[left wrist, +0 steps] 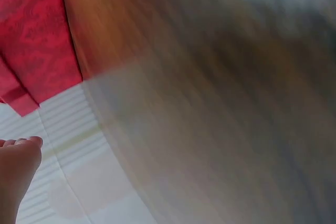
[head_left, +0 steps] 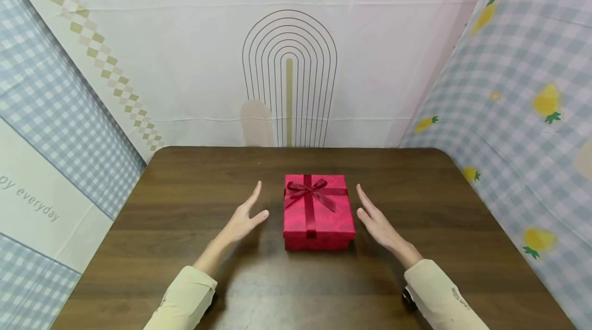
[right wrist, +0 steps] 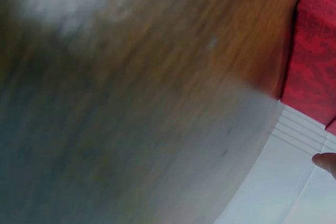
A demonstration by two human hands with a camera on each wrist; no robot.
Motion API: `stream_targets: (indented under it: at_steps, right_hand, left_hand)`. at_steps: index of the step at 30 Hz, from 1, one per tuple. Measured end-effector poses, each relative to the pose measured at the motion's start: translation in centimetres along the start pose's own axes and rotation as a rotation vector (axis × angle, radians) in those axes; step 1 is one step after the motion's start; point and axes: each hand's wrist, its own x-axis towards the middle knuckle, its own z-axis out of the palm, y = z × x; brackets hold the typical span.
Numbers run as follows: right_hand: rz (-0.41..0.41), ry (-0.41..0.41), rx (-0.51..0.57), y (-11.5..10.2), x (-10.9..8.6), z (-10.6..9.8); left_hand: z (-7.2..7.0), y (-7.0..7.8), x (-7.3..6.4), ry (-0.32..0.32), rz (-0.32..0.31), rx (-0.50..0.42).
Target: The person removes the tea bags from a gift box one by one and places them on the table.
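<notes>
A red gift box [head_left: 296, 217] with a dark red ribbon and bow [head_left: 311, 193] on its lid sits on the wooden table. To its left, my left hand [head_left: 242, 221] is held with straight fingers and the thumb spread, a gap between it and the box. My right hand [head_left: 378, 224] is on the other side, fingers straight, closer to the box's right edge. Neither hand holds anything. The left wrist view has the box's patterned side [left wrist: 39, 35] at upper left and the fingertips below it. In the right wrist view the box [right wrist: 315, 51] is at the right edge, above one fingertip.
The brown table [head_left: 185, 176] has rounded far corners and reaches a white cloth backdrop [head_left: 194, 62] with printed arches. Blue checked cloth hangs at the left [head_left: 51, 62] and, with a fruit print, at the right [head_left: 509, 129]. Pale sleeves [head_left: 185, 296] cover both forearms.
</notes>
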Motion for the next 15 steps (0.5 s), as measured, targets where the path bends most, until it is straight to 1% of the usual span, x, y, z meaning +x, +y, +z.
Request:
stream_targets:
  at_steps: [3, 5, 6, 8, 10, 12, 15]
  right_hand:
    - [-0.061, -0.025, -0.004, -0.4, 0.0, 0.4]
    - [-0.077, -0.044, -0.009, -1.7, 0.0, 0.5]
    - [-0.074, -0.052, -0.013, -1.7, 0.0, 0.6]
    - [-0.051, -0.059, -0.034, -1.8, 0.0, 0.8]
    - [-0.001, -0.075, -0.051, -1.8, 0.0, 0.9]
    - [0.043, -0.085, -0.074, -0.8, -0.1, 1.0]
    - [0.086, -0.101, -0.093, -0.7, -0.1, 1.0]
  left_hand:
    - [0.7, 0.3, 0.2, -0.038, 0.038, 0.022]
    - [1.2, 0.5, 0.3, -0.062, 0.056, 0.042]
    - [1.4, 0.6, 0.4, -0.073, 0.059, 0.050]
    - [1.8, 0.7, 0.6, -0.089, 0.055, 0.058]
    - [2.2, 0.9, 0.7, -0.107, 0.054, 0.070]
    - [2.5, 1.0, 0.8, -0.127, 0.045, 0.080]
    - [2.9, 1.1, 0.9, -0.148, 0.042, 0.090]
